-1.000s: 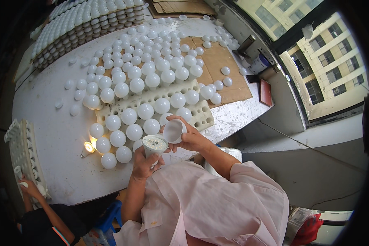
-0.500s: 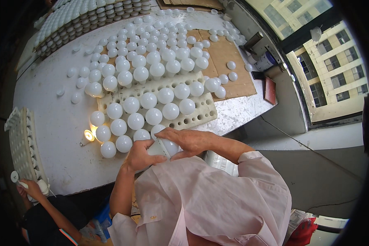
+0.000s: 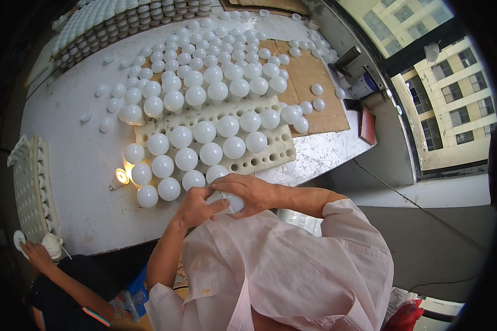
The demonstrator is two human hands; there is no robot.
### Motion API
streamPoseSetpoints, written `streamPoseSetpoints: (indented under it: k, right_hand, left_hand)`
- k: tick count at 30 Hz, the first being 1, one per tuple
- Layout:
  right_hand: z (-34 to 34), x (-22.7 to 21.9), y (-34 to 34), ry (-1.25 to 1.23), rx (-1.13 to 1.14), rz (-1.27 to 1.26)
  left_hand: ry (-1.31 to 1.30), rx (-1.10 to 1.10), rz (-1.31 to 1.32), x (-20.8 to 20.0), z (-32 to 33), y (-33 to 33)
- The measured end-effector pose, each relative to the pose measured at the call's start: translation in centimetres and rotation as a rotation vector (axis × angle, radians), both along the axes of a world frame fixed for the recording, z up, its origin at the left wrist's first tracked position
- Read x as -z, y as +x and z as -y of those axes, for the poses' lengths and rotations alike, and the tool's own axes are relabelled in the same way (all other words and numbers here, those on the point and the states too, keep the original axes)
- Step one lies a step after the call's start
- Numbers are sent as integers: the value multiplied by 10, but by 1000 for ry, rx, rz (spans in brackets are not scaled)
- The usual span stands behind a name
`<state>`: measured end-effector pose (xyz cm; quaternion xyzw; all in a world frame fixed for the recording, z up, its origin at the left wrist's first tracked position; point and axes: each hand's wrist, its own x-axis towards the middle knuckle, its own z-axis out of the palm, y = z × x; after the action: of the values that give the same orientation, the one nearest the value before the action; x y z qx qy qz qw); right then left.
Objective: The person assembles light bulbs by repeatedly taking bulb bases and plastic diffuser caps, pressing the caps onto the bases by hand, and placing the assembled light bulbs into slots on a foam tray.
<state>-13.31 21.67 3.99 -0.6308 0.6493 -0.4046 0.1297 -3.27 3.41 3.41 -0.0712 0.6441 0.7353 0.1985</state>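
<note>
I see the left hand (image 3: 195, 208) and right hand (image 3: 252, 193) both clamped on one bulb (image 3: 236, 204), near the tray (image 3: 280, 152).

One left hand (image 3: 197, 208) and one right hand (image 3: 251, 193) are holding one white bulb (image 3: 235, 204), seventeen big round bulbs (image 3: 186, 159) are standing in three near rows, one lamp (image 3: 121, 176) is glowing, and too many white balls (image 3: 217, 91) to count are sitting behind.

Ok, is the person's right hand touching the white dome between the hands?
Touching. The head view shows the right hand curved around the white dome, its palm side against the dome with no gap visible.
</note>
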Motion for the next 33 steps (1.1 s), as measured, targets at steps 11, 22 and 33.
streamPoseSetpoints:
  k: [11, 22, 33]
  right_hand:
    - [0, 8, -10, -6, -104, 40]
    - [1, 15, 2, -165, 10, 162]
    - [3, 6, 0, -159, -19, 187]
  left_hand:
    - [189, 23, 179, 17, -4, -7]
    - [107, 11, 221, -3, -14, -7]
    - [54, 41, 120, -17, -17, -6]
